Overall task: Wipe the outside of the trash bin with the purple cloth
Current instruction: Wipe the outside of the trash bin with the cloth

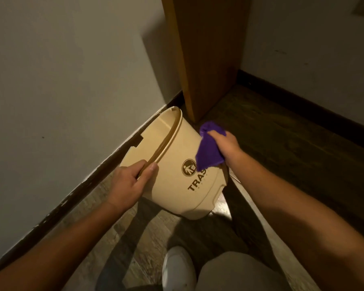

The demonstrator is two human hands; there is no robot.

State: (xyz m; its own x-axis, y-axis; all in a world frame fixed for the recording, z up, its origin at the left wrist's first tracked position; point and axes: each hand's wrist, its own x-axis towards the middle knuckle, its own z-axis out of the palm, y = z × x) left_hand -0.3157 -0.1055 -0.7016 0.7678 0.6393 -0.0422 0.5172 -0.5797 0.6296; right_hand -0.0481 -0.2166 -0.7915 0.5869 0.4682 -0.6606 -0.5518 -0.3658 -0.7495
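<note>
A beige plastic trash bin point(177, 164) with a brown logo and lettering is tilted toward the wall, its open rim facing up and left. My left hand point(132, 181) grips the rim, fingers inside and thumb on the outer wall. My right hand point(225, 143) holds a bunched purple cloth point(208, 148) pressed against the bin's outer side, just above the logo. The cloth covers part of the lettering.
A white wall point(61, 80) with a dark skirting board runs along the left. A wooden door edge or panel point(208, 55) stands just behind the bin. Dark wood floor point(282, 143) spreads to the right. My knee and white shoe point(179, 267) are below the bin.
</note>
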